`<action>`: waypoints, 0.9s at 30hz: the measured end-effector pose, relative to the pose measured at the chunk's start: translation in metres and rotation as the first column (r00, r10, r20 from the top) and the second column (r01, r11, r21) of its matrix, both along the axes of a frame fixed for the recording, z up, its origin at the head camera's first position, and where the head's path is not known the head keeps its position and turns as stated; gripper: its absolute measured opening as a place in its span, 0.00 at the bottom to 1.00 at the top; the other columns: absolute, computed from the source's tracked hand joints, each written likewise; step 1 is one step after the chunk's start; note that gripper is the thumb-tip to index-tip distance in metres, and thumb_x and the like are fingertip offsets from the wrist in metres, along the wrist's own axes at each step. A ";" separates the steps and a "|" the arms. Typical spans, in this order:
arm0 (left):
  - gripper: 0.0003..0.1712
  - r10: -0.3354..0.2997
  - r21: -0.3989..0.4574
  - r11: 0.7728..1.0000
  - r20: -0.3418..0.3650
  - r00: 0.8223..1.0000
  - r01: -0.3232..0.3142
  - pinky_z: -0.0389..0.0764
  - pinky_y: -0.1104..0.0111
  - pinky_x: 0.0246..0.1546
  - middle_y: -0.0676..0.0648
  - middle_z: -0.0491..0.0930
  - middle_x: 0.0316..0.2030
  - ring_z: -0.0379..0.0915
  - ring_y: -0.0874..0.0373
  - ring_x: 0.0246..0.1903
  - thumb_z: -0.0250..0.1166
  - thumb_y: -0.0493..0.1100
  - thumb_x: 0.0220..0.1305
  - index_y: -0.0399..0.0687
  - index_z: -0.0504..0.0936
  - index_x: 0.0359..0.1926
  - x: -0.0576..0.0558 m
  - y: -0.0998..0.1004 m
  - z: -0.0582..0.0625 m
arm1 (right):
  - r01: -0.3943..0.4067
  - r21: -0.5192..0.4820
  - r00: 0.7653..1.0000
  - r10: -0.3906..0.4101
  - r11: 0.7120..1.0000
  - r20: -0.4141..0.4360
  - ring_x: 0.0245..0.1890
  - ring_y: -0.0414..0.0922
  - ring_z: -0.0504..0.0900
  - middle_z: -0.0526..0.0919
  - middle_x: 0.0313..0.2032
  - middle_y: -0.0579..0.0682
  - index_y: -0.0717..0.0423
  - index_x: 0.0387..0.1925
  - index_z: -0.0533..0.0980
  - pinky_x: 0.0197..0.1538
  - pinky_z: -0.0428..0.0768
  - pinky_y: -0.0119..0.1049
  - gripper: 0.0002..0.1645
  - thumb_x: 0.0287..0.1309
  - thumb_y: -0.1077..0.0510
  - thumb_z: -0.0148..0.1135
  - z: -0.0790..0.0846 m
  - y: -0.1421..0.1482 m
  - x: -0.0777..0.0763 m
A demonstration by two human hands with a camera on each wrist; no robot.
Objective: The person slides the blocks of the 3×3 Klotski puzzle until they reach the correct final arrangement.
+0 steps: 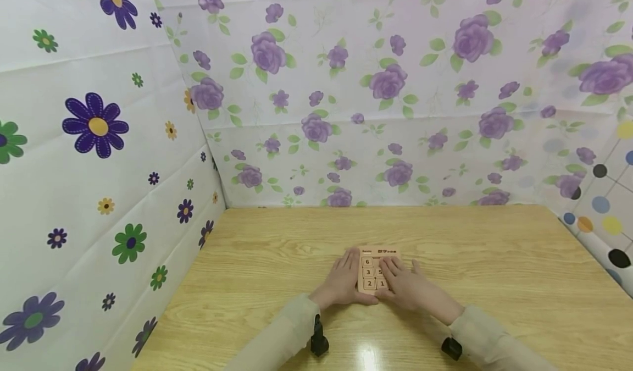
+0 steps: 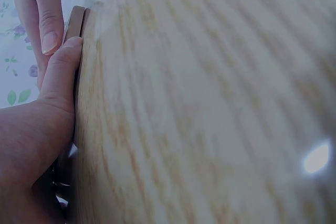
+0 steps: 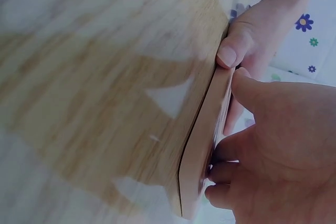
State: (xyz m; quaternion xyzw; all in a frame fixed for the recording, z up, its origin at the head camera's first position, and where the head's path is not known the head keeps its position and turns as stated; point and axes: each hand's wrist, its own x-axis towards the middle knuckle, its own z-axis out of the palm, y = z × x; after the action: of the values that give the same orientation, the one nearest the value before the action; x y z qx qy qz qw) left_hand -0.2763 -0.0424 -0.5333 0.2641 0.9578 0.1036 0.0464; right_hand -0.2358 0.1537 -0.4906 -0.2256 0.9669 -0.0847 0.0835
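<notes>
A flat wooden number puzzle board (image 1: 373, 254) lies on the table, with tiles marked 6, 3, 5, 2 and 1 showing. My left hand (image 1: 343, 283) holds its left side, the fingers stretched along that edge and the thumb across the near edge. From the right, my right hand (image 1: 407, 287) reaches over the board, fingertips on the tiles in the right part, covering some of them. In the right wrist view, the right thumb meets the board's near edge (image 3: 207, 124) close to the left thumb (image 3: 227, 55).
The wood-grain table (image 1: 277, 239) extends around the board on all sides. Behind it hangs a cloth with purple roses (image 1: 388, 82); a daisy-patterned cloth (image 1: 131, 242) borders the left and a dotted one (image 1: 600, 203) the right. Dark wrist devices (image 1: 318, 342) sit under both forearms.
</notes>
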 end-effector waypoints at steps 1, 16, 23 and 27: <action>0.76 0.000 -0.002 1.000 0.000 1.000 0.000 0.49 0.55 0.75 0.36 0.40 0.76 0.38 0.46 0.76 0.66 0.77 0.44 0.34 0.38 0.75 0.000 0.000 0.000 | -0.001 0.000 1.000 0.001 1.000 -0.001 0.74 0.61 0.53 0.55 0.73 0.64 0.66 0.72 0.54 0.69 0.44 0.72 0.47 0.68 0.35 0.47 0.000 0.000 0.000; 0.75 -0.006 -0.003 1.000 -0.004 1.000 0.006 0.49 0.54 0.75 0.36 0.40 0.76 0.38 0.45 0.76 0.66 0.76 0.45 0.33 0.38 0.75 0.000 -0.001 0.002 | 0.000 0.004 1.000 0.000 1.000 0.000 0.74 0.61 0.52 0.54 0.73 0.63 0.64 0.72 0.54 0.69 0.44 0.71 0.47 0.67 0.35 0.47 0.001 -0.007 0.000; 0.76 -0.008 -0.007 1.000 -0.001 1.000 0.008 0.50 0.54 0.75 0.36 0.40 0.76 0.38 0.45 0.76 0.66 0.76 0.45 0.34 0.37 0.75 0.000 -0.001 0.002 | -0.003 -0.001 1.000 0.003 1.000 0.001 0.74 0.62 0.52 0.55 0.73 0.63 0.65 0.72 0.54 0.69 0.45 0.72 0.47 0.67 0.35 0.47 0.002 -0.009 0.001; 0.76 -0.012 -0.006 1.000 -0.003 1.000 0.012 0.50 0.54 0.75 0.36 0.41 0.76 0.38 0.45 0.76 0.66 0.76 0.45 0.33 0.38 0.75 0.000 -0.001 0.002 | -0.003 0.000 1.000 0.003 1.000 0.005 0.74 0.62 0.52 0.55 0.73 0.63 0.65 0.72 0.55 0.69 0.45 0.72 0.46 0.68 0.35 0.47 0.003 -0.011 0.001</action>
State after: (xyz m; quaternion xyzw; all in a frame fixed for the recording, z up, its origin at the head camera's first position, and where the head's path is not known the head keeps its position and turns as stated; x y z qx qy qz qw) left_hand -0.2767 -0.0434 -0.5311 0.2696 0.9566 0.1001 0.0466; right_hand -0.2345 0.1430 -0.4876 -0.2268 0.9664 -0.0850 0.0858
